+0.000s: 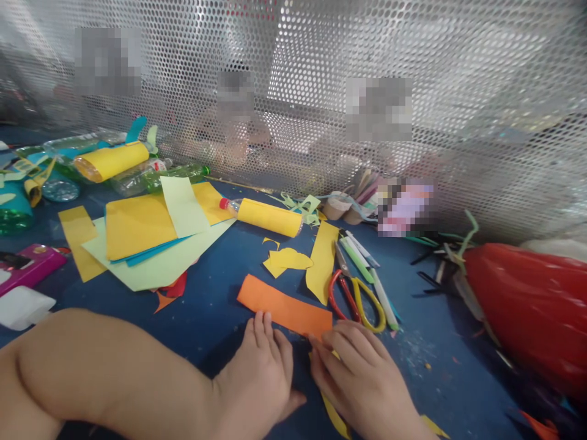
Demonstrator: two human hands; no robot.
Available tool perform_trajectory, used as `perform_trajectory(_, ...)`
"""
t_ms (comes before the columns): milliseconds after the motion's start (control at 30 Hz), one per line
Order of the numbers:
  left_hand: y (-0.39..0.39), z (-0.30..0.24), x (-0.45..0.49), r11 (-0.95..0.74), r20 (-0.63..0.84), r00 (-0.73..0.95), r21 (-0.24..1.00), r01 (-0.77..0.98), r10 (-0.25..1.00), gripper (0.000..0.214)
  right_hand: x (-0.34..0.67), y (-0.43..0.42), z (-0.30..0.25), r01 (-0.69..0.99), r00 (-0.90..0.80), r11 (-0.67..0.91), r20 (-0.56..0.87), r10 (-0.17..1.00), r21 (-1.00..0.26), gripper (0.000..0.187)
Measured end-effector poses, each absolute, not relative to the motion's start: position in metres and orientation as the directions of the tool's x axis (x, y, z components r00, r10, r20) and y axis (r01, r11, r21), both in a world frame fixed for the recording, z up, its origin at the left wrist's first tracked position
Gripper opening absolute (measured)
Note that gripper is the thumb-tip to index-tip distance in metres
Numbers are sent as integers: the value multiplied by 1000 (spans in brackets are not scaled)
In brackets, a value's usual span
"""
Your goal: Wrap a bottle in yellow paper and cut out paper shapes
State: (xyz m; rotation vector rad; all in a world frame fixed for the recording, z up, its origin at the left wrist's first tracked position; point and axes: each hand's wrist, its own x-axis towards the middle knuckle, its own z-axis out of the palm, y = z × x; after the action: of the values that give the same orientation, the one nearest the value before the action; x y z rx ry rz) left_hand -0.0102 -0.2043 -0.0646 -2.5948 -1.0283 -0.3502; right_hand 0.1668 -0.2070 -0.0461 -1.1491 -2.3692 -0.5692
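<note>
An orange paper strip lies slantwise on the blue tabletop in front of me. The fingers of my left hand are stretched out, their tips at the strip's lower edge. At its right end, my right hand has thumb and fingers closed on the corner. Beneath the right hand, part of a yellow paper piece shows. Scissors with one red and one yellow handle lie just beyond that hand. Yellow paper scraps and a long yellow strip are past the orange strip.
A bottle wrapped in yellow paper lies beyond the scraps. Stacked coloured paper is left, with more bottles behind. Pens lie beside the scissors. A red plastic bag is at right. Perforated metal sheet borders the back.
</note>
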Motion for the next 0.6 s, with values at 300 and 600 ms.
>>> perform_trajectory(300, -199, -64, -8, -553, 358, 604, -243, 797, 712, 54, 168, -208, -47, 805, -538, 582, 556, 634, 115, 24)
perform_trajectory(600, -193, -61, -9, -413, 265, 512, -351, 840, 817, 55, 168, -208, -49, 806, -530, 585, 553, 643, 93, 26)
